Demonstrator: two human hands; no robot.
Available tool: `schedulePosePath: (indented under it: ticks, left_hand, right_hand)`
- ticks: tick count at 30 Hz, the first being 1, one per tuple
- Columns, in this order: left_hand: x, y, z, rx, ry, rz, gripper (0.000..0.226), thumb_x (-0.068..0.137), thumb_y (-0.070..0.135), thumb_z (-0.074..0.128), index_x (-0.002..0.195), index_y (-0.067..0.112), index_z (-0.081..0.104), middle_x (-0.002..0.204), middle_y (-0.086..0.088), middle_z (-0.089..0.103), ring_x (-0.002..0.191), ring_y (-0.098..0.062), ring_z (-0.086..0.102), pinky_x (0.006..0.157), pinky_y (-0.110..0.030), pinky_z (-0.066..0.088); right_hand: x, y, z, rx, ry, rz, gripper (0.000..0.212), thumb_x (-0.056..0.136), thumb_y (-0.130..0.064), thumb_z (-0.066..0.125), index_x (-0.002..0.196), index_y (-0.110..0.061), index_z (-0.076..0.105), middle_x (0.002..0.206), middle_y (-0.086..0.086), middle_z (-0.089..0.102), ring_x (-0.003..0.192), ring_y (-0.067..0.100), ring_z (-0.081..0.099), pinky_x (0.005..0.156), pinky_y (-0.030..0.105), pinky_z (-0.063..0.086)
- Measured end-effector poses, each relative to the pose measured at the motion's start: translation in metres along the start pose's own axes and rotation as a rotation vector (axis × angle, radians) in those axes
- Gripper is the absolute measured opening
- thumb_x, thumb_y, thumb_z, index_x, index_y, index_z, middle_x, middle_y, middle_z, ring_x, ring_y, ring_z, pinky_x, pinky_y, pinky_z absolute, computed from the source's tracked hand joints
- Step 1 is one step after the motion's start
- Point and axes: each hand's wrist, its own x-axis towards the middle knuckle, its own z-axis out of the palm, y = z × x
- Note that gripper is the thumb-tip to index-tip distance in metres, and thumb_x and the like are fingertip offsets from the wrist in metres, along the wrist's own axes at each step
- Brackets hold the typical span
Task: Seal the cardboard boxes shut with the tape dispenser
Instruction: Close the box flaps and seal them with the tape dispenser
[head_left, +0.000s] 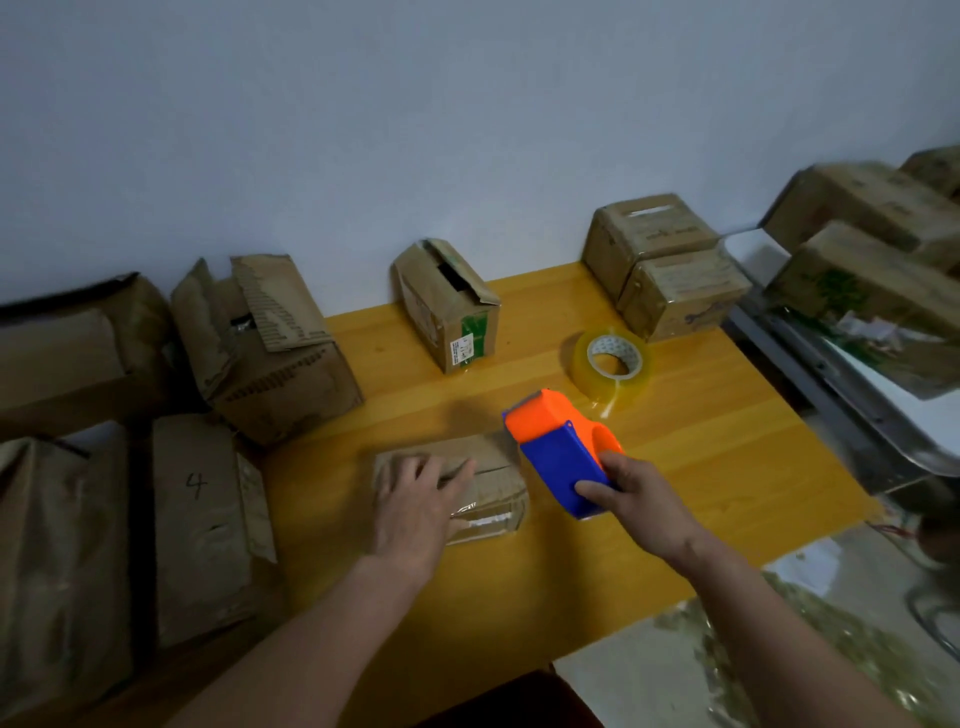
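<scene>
Orange-and-blue tape dispenser (563, 452) sits clamped in my right hand (636, 496), held just right of the small cardboard box (483, 483) near the middle of the yellow table (701, 467). My left hand (415, 506) presses flat, fingers straight, on its closed flaps. I judge this box partly taped; glossy film shows on its near face. The open-flapped box (447, 306) farther back awaits sealing, as do boxes at left. Whether the dispenser's tape is touching the box, I cannot tell.

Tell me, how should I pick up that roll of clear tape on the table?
Probably from above: the tape roll lies flat on the table, its hole facing up. Put your thumb in the hole and your fingers outside, pinching the near wall.
</scene>
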Motion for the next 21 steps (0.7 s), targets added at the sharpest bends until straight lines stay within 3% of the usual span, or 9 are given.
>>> schedulePosePath:
  ticks: [3, 5, 9, 12, 15, 18, 21]
  left_hand:
    - [-0.005, -0.01, 0.0, -0.163, 0.049, 0.034, 0.075, 0.092, 0.044, 0.056, 0.153, 0.029, 0.013, 0.15, 0.009, 0.029, 0.132, -0.017, 0.026, 0.114, -0.032, 0.019]
    - [-0.008, -0.024, 0.0, -0.279, 0.015, 0.108, 0.075, 0.092, 0.031, 0.062, 0.152, 0.023, 0.018, 0.155, 0.008, 0.021, 0.138, -0.015, 0.02, 0.116, -0.026, 0.014]
    - [-0.015, -0.044, -0.002, -0.461, -0.012, 0.111, 0.066, 0.089, 0.017, 0.065, 0.147, 0.026, 0.036, 0.155, -0.005, 0.018, 0.141, -0.024, 0.018, 0.113, -0.029, 0.023]
    - [-0.016, -0.049, 0.0, -0.48, 0.088, 0.107, 0.071, 0.082, 0.021, 0.073, 0.144, 0.03, 0.039, 0.152, 0.005, 0.031, 0.14, -0.016, 0.024, 0.114, -0.024, 0.013]
    - [-0.023, -0.052, 0.01, -0.366, 0.159, 0.051, 0.072, 0.076, 0.038, 0.076, 0.141, 0.037, 0.043, 0.146, 0.015, 0.038, 0.139, -0.01, 0.025, 0.119, -0.04, -0.002]
    - [-0.028, -0.052, 0.022, -0.373, 0.178, -0.038, 0.069, 0.079, 0.043, 0.073, 0.141, 0.04, 0.042, 0.149, 0.014, 0.033, 0.14, -0.012, 0.021, 0.119, -0.038, 0.009]
    - [-0.028, -0.057, 0.024, -0.466, 0.116, -0.067, 0.074, 0.082, 0.04, 0.071, 0.146, 0.035, 0.035, 0.154, 0.017, 0.026, 0.143, -0.008, 0.014, 0.119, -0.037, 0.005]
  right_hand:
    - [-0.004, -0.029, -0.012, 0.14, -0.192, -0.048, 0.014, 0.089, 0.002, 0.058, 0.101, 0.005, 0.064, 0.095, 0.012, 0.07, 0.082, 0.015, 0.066, 0.073, 0.025, 0.052]
    - [-0.005, -0.046, -0.012, 0.174, -0.321, -0.046, 0.015, 0.09, 0.0, 0.058, 0.103, 0.003, 0.064, 0.096, 0.009, 0.072, 0.087, 0.015, 0.068, 0.074, 0.025, 0.052]
    - [0.005, -0.069, -0.003, 0.191, -0.483, -0.028, 0.021, 0.087, -0.006, 0.062, 0.105, 0.003, 0.065, 0.1, 0.01, 0.072, 0.094, 0.018, 0.068, 0.081, 0.028, 0.052]
    - [0.017, -0.081, 0.005, 0.092, -0.595, 0.013, 0.021, 0.09, -0.006, 0.061, 0.109, 0.0, 0.066, 0.104, 0.001, 0.073, 0.099, 0.008, 0.066, 0.085, 0.024, 0.051]
    - [0.028, -0.083, 0.013, -0.002, -0.644, 0.072, 0.02, 0.09, -0.007, 0.061, 0.109, -0.007, 0.068, 0.102, -0.013, 0.073, 0.098, -0.005, 0.063, 0.085, 0.021, 0.049]
    - [0.036, -0.085, 0.013, -0.019, -0.605, 0.085, 0.019, 0.09, -0.009, 0.061, 0.107, -0.01, 0.069, 0.106, 0.0, 0.073, 0.097, 0.011, 0.067, 0.085, 0.027, 0.051]
    - [0.041, -0.089, 0.011, -0.06, -0.623, 0.104, 0.025, 0.089, -0.01, 0.062, 0.114, -0.006, 0.066, 0.113, 0.01, 0.07, 0.101, 0.019, 0.066, 0.091, 0.033, 0.051]
